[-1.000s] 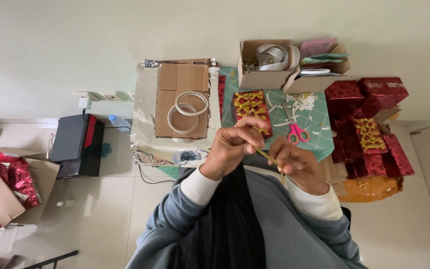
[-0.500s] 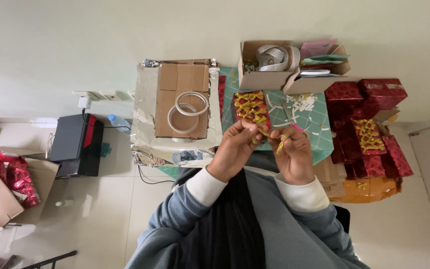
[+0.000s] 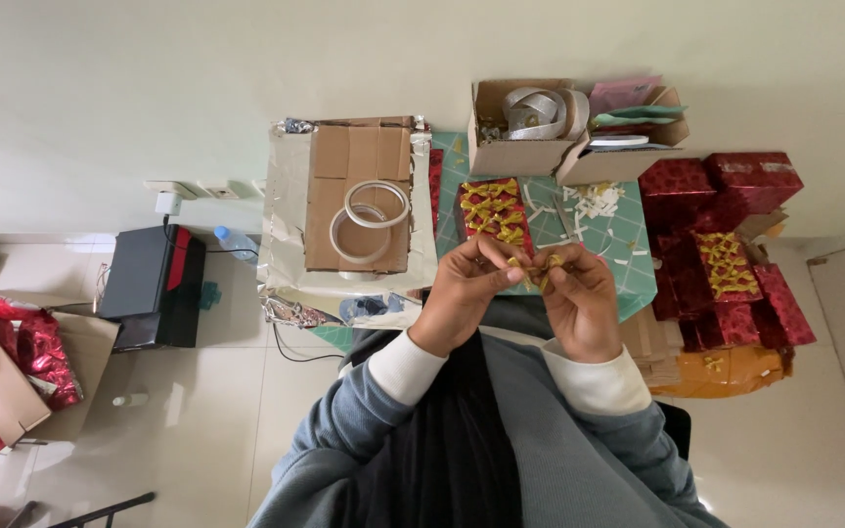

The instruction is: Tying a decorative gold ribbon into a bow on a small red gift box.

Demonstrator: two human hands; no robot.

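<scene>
- Seen from above, a person's left hand [image 3: 464, 293] and right hand [image 3: 577, 298] are meeting over the near edge of a green cutting mat [image 3: 628, 249], both pinching a small gold ribbon bow [image 3: 537, 270] between fingertips closed on it.
- The bow is hanging just above the mat, right beside a red wrapped box [image 3: 491, 210] that is carrying several more gold bows.
- To the left, 2 tape rolls [image 3: 367, 219] are lying on flat cardboard [image 3: 360, 196] over a silver sheet [image 3: 286, 220] that is crumpling at its edges.
- At the far edge, 2 open cardboard boxes [image 3: 518, 154] are sitting against the pale wall [image 3: 246, 68], 1 holding silver ribbon [image 3: 536, 110].
- Red gift boxes [image 3: 726, 244] are crowding the right side, leaving little free room there.
- On the pale tiled floor [image 3: 198, 440], a black box [image 3: 154, 286] is sitting by a wall socket, with red wrapping paper [image 3: 12, 342] bunching further left.
</scene>
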